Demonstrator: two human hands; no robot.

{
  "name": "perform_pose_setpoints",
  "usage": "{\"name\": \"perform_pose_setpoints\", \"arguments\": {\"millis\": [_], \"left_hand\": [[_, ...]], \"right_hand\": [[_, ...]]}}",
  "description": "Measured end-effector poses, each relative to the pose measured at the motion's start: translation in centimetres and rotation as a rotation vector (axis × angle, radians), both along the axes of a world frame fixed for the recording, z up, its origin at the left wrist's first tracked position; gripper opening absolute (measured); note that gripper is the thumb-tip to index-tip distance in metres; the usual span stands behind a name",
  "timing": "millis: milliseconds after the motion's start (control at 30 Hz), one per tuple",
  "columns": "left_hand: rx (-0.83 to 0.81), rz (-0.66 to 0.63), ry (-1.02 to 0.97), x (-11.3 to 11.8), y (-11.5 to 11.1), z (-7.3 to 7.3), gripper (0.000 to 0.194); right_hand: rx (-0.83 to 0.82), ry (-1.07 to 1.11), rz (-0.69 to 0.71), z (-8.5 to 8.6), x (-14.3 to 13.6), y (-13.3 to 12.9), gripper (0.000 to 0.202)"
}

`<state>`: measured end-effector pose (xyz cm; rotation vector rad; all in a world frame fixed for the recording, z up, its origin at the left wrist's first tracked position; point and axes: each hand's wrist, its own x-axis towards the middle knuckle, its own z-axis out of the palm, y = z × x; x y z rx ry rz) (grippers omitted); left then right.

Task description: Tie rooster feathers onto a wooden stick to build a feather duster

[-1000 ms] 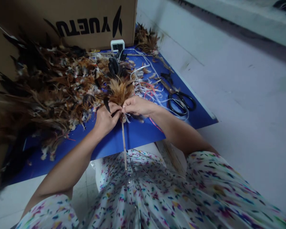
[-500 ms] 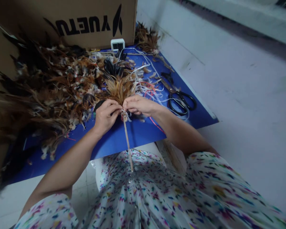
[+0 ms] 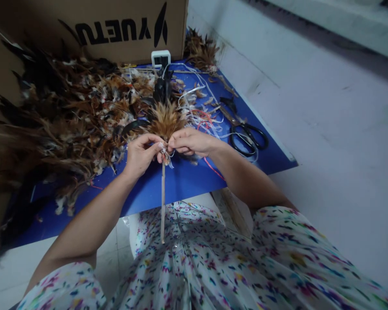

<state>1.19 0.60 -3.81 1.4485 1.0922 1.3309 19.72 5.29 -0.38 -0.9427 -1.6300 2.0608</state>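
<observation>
A bundle of brown and black feathers (image 3: 166, 119) sits at the top of a thin wooden stick (image 3: 163, 202), which points down past the table edge toward my lap. My left hand (image 3: 144, 154) pinches the bundle's base where it meets the stick, with whitish string (image 3: 170, 160) hanging at the join. Close against it, my right hand (image 3: 192, 143) has thumb and forefinger pressed together at the same join. What exactly lies between the right fingertips is too small to make out.
A large heap of loose feathers (image 3: 84, 107) covers the left of the blue table (image 3: 194, 181). Black-handled scissors (image 3: 248, 138) lie at the right, near white and red string (image 3: 210, 122). Behind stand a cardboard box (image 3: 123, 47) and a small white-framed device (image 3: 161, 52). A wall borders the right.
The stick's lower end has swung to the left, and the black feathers at the bundle's top have turned more upright. My left hand has rolled slightly, while both hands stay at the join.
</observation>
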Motion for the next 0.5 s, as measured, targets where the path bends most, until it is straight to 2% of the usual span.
{"name": "perform_pose_setpoints", "arguments": {"millis": [100, 300, 500], "left_hand": [[-0.014, -0.014, 0.000, -0.1, 0.2, 0.0, 0.024], [0.024, -0.035, 0.116, 0.0, 0.0, 0.3, 0.029], [-0.036, 0.002, 0.167, 0.0, 0.3, -0.4, 0.038]], "right_hand": [[0.086, -0.059, 0.032, 0.3, 0.0, -0.2, 0.013], [0.492, -0.245, 0.041, 1.2, -0.1, -0.8, 0.012], [0.711, -0.238, 0.081, 1.3, 0.7, -1.0, 0.015]]}}
